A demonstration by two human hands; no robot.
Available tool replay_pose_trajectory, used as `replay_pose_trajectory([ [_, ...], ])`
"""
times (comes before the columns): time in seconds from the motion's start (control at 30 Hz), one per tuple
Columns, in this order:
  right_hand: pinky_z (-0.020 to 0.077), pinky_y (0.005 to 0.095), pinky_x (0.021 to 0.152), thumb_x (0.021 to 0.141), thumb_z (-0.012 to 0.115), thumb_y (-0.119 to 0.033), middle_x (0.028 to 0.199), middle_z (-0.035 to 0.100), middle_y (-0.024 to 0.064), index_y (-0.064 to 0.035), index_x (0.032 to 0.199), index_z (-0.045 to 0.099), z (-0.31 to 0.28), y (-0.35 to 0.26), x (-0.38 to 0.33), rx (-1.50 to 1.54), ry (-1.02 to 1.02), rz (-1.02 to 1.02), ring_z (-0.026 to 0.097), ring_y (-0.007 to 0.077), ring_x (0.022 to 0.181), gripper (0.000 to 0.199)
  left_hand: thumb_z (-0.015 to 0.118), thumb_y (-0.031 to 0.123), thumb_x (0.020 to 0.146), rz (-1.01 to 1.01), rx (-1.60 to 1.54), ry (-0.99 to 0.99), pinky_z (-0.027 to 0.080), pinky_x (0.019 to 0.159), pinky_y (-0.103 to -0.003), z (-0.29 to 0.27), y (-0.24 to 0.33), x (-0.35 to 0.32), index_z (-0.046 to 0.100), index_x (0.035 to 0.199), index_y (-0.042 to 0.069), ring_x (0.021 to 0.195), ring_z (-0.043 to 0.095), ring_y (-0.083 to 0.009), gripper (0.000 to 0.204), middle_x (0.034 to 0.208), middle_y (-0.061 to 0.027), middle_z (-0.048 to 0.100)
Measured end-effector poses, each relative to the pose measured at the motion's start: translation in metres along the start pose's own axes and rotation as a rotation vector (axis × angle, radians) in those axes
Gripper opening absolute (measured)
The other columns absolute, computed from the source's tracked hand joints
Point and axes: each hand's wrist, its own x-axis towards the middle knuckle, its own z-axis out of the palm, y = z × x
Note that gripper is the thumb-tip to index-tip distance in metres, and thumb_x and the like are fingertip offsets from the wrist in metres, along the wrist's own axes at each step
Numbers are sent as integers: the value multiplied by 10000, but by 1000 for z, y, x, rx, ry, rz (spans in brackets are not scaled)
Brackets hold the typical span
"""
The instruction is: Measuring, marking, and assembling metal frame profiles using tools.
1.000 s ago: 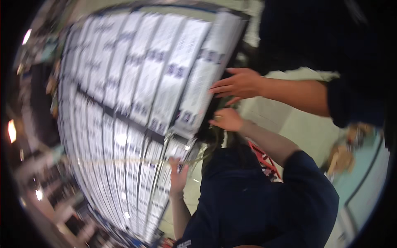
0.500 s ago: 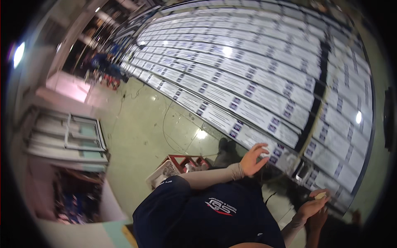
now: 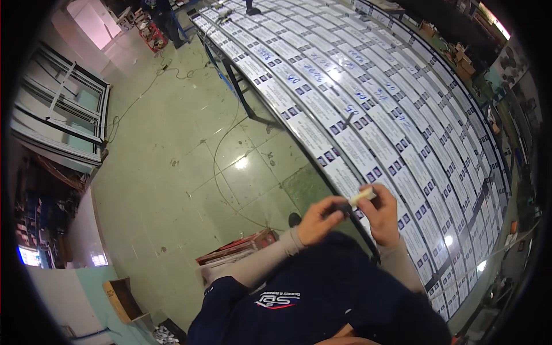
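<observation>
My right hand (image 3: 382,217) pinches a small cream-coloured piece (image 3: 362,198) between thumb and fingers. Close beside it, my left hand (image 3: 322,218) has its fingers closed on a small dark piece (image 3: 344,208), whose kind I cannot make out. The two pieces meet or nearly meet between my hands; whether they are joined is unclear. Both hands are held in front of my body, over the near edge of a long table covered with film-wrapped profiles (image 3: 368,154), laid side by side.
A red-edged crate (image 3: 238,247) stands on the floor by my left arm. A cable (image 3: 215,167) curves across the tiles. Framed windows (image 3: 63,103) lean at the left, above an open wooden box (image 3: 123,299). Another person (image 3: 167,23) stands at the far end.
My view has turned. My left hand has left the profiles, and my right hand has come away from another person's hand with the cream-coloured piece; both hands are now together.
</observation>
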Motion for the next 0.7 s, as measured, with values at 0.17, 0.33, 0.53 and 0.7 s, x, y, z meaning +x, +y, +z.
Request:
replay_pose_trajectory([
  [0.17, 479, 219, 739, 871, 676, -89, 949, 626, 43, 8, 1129, 581, 88, 14, 137, -55, -241, 165, 591, 80, 839, 291, 528, 183, 993, -63, 186, 225, 471, 795, -271, -126, 59, 40, 569, 1145, -24, 842, 582, -115, 259, 902, -43, 636],
  [0.33, 481, 260, 798, 876, 699, -147, 942, 643, 35, 26, 1127, 591, 191, 32, 270, 173, -419, 242, 592, 92, 864, 323, 495, 234, 1023, 75, 58, 375, 448, 749, -242, -239, 100, 103, 594, 1040, -19, 790, 548, -85, 273, 834, -30, 617],
  [0.53, 477, 256, 762, 864, 720, -136, 910, 637, 27, 4, 1082, 601, 293, 81, 448, 129, -463, 272, 585, 83, 841, 285, 444, 302, 1042, -67, 139, 444, 445, 759, -246, -416, 137, 192, 601, 1010, -10, 800, 545, -92, 351, 845, -38, 611],
  [0.7, 483, 256, 662, 868, 717, -122, 824, 640, 36, -5, 987, 585, 416, 78, 566, 208, -574, 433, 606, 92, 748, 213, 367, 395, 1052, -154, -103, 607, 464, 782, -279, -530, 195, 228, 601, 952, -21, 803, 583, -138, 487, 829, -69, 616],
])
